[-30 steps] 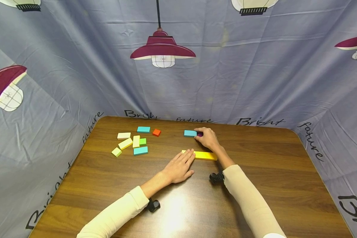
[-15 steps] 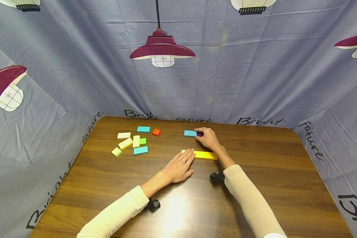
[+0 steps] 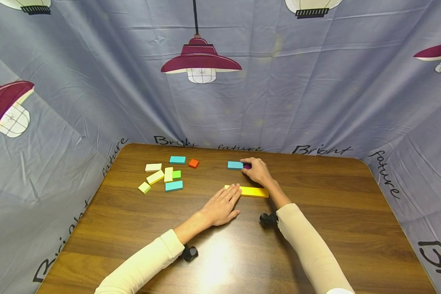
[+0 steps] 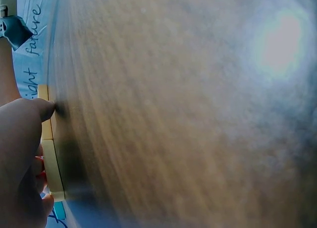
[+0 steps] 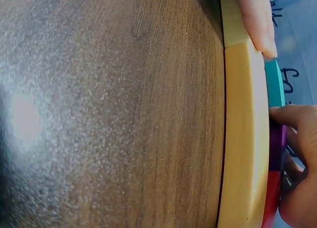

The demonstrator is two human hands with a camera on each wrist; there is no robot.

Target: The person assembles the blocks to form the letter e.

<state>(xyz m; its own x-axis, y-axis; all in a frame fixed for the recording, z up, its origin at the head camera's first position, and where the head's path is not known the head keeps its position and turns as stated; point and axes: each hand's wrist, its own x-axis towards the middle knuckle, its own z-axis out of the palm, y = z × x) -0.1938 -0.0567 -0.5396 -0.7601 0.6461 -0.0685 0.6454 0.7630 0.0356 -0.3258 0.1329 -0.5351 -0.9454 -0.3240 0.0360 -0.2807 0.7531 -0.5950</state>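
Towards the far edge of the wooden tabletop (image 3: 316, 196) we find the purple block (image 3: 247, 166), in line between the blue block (image 3: 235, 165) and, as the right wrist view shows, a red block (image 5: 272, 196). Long axis of this row goes from left to right. The right hand (image 3: 258, 171) is the nearer one: its fingers pinch across the row at the purple block, thumb on our side, close to the joint with the blue one. Nearer to us and almost parallel, the orange-yellow block (image 3: 255, 192) meets a paler yellow block (image 5: 233, 20) end to end. The left hand (image 3: 219, 207) rests there, its fingers straight and close together, reaching the joint. A strip of tabletop separates both rows. Farther left lie loose blocks (image 3: 174, 186); behind everything hangs a blue-grey cloth (image 3: 297, 85).
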